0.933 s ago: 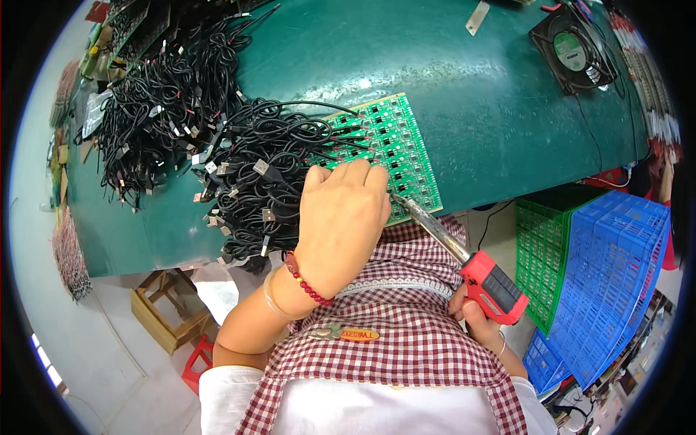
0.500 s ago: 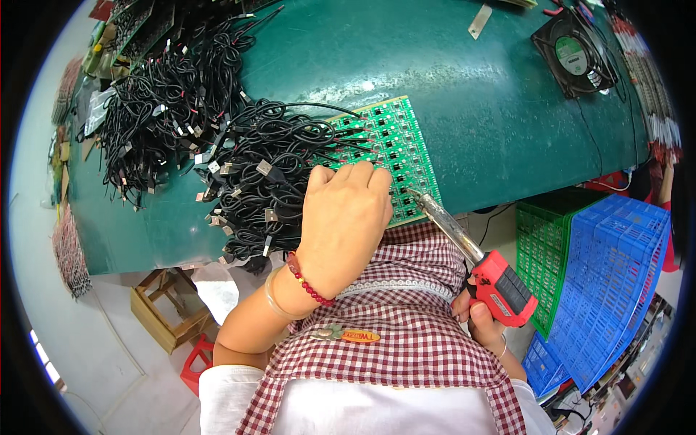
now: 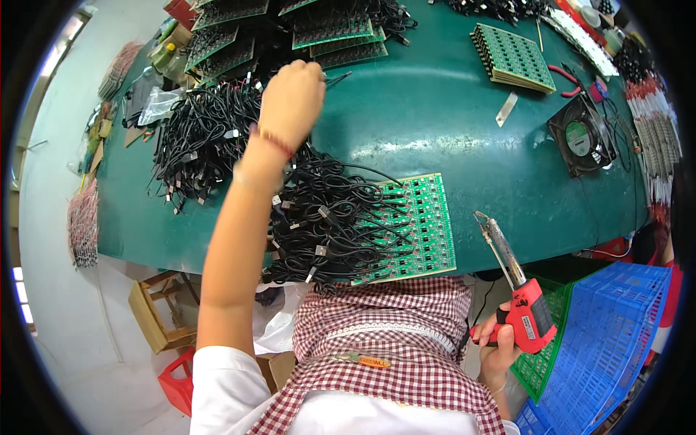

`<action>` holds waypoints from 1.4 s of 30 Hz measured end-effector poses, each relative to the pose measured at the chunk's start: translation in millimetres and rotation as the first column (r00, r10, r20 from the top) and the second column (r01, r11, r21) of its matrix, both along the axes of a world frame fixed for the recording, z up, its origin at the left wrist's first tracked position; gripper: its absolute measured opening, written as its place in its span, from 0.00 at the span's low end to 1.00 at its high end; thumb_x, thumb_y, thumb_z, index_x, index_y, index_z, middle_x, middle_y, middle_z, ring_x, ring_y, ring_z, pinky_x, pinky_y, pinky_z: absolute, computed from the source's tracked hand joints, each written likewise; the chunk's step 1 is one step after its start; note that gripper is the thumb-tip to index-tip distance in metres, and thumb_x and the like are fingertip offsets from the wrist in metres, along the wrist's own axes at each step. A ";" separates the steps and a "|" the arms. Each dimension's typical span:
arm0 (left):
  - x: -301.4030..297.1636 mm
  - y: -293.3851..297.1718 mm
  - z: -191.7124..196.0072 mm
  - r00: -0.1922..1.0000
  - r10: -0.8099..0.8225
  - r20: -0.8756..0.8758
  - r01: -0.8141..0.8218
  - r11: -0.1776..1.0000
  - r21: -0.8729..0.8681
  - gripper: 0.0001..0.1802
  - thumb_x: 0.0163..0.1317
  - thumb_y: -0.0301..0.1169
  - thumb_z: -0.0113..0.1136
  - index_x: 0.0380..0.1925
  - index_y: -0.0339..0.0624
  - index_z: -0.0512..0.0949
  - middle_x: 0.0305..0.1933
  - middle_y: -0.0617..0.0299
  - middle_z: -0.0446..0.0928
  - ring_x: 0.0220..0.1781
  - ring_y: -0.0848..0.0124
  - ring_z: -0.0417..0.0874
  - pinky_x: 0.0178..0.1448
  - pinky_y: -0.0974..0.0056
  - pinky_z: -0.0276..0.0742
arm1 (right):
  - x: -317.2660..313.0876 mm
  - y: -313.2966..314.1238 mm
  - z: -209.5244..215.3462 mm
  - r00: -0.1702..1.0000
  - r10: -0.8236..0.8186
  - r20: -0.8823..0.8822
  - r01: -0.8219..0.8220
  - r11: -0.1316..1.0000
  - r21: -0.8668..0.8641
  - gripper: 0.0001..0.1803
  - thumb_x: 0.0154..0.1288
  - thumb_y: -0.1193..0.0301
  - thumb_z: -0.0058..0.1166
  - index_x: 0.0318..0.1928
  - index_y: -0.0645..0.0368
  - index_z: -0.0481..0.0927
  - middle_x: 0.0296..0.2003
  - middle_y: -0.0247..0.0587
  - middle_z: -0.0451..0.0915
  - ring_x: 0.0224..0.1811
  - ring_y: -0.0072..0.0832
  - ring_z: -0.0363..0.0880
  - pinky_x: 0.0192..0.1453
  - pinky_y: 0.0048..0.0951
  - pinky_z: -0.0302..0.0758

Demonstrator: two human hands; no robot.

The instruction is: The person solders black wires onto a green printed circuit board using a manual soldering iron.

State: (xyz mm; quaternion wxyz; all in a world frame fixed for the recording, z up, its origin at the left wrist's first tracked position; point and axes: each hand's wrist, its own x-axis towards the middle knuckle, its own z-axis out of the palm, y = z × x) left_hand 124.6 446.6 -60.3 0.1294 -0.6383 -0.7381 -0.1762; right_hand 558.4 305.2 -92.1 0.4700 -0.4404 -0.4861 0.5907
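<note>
My left hand (image 3: 293, 101) is stretched to the far side of the table, above the heap of black USB cables (image 3: 210, 130). Its fingers are closed, and a black cable (image 3: 338, 79) sticks out from them to the right. My right hand (image 3: 500, 349) grips a red soldering gun (image 3: 531, 319) whose metal tip points up, to the right of the green circuit board panel (image 3: 429, 225) and apart from it. That panel lies at the table's near edge. Several black cables (image 3: 319, 210) run onto its left part, with their plugs bundled beside it.
Stacked boards with cables (image 3: 333, 32) stand at the far left. A pile of green panels (image 3: 513, 58), a metal strip (image 3: 507, 109), pliers (image 3: 565, 78) and a black fan (image 3: 582, 138) lie at the right. Blue crates (image 3: 616, 341) and a wooden stool (image 3: 163, 312) stand below table height.
My left hand has left the board and moved far across to the cable heap, closing on a cable. The soldering gun's tip has come off the board to the right. The view has shifted.
</note>
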 end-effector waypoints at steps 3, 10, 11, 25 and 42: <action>-31.4 37.8 -31.2 0.992 0.064 -0.108 -0.087 0.970 -0.225 0.08 0.56 0.33 0.59 0.30 0.39 0.80 0.38 0.49 0.80 0.44 0.53 0.80 0.48 0.52 0.77 | -6.0 1.1 3.6 1.000 -0.018 -0.017 0.018 1.000 0.013 0.22 0.70 0.58 0.46 0.52 0.65 0.63 0.16 0.36 0.67 0.13 0.22 0.64 0.20 0.25 0.68; 7.4 36.3 -37.8 0.975 -0.178 0.133 0.208 0.942 -0.264 0.06 0.53 0.29 0.59 0.27 0.37 0.78 0.28 0.49 0.79 0.35 0.50 0.81 0.43 0.53 0.78 | -6.0 1.6 0.4 0.997 -0.064 -0.034 0.064 0.998 0.006 0.21 0.69 0.60 0.45 0.51 0.65 0.63 0.16 0.36 0.67 0.13 0.22 0.63 0.20 0.26 0.67; 19.0 30.5 -23.7 0.927 -0.245 0.284 0.324 0.903 -0.280 0.06 0.54 0.27 0.57 0.29 0.37 0.79 0.32 0.50 0.80 0.37 0.49 0.82 0.45 0.51 0.78 | -4.9 3.7 -0.2 0.997 -0.074 -0.023 0.074 0.997 0.005 0.21 0.69 0.60 0.45 0.51 0.65 0.63 0.16 0.36 0.67 0.13 0.21 0.63 0.20 0.25 0.67; 53.3 17.6 47.7 0.327 -0.303 0.895 0.228 0.945 0.237 0.08 0.67 0.27 0.53 0.42 0.35 0.77 0.28 0.69 0.72 0.27 0.83 0.71 0.39 0.74 0.75 | -4.6 15.8 1.3 0.996 -0.062 -0.070 0.066 0.996 0.063 0.20 0.70 0.61 0.44 0.52 0.66 0.64 0.19 0.37 0.69 0.14 0.21 0.64 0.19 0.24 0.67; 84.5 -12.9 71.1 0.636 -0.432 0.640 0.403 0.893 0.202 0.17 0.57 0.18 0.54 0.47 0.38 0.80 0.26 0.72 0.69 0.24 0.87 0.66 0.28 0.78 0.63 | -9.2 15.1 4.4 0.995 -0.067 -0.077 0.069 0.997 0.022 0.20 0.69 0.61 0.45 0.51 0.66 0.65 0.19 0.38 0.69 0.14 0.22 0.65 0.21 0.26 0.70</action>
